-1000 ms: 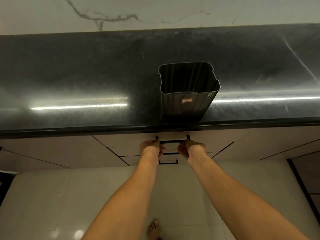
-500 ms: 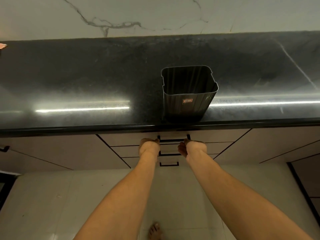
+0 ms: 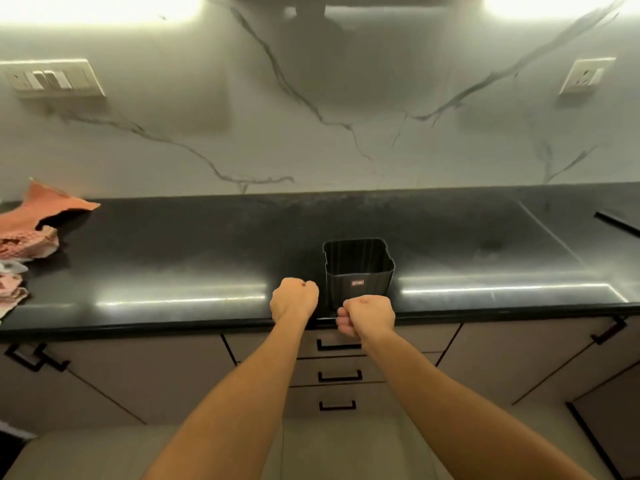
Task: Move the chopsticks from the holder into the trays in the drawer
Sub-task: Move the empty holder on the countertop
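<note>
On the far left of the black bench (image 3: pixel 156 258) lies a pink cloth (image 3: pixel 31 223), well apart from the work. The left hand (image 3: pixel 293 299) is curled into a loose fist over the bench's front edge, just left of the holder (image 3: pixel 358 271); nothing shows inside its grip, and whether it touches the bench cannot be told. The holder, a dark ribbed box, stands upright near the front edge between the two hands. Its inside looks dark, and no chopsticks can be made out in it from here. The right hand (image 3: pixel 367 319) is also closed into a fist, in front of the holder's lower edge and the bench lip, with no item visible in its grip.

Below, the three drawers are shut; the top drawer handle (image 3: pixel 338 346) sits just under the right hand.

The step in hand seems to be getting the drawer open, or checking the holder. To do it well, hook the fingers squarely under the top handle and pull straight out, keeping the knuckles clear of the holder so it is not knocked off the edge.
</note>
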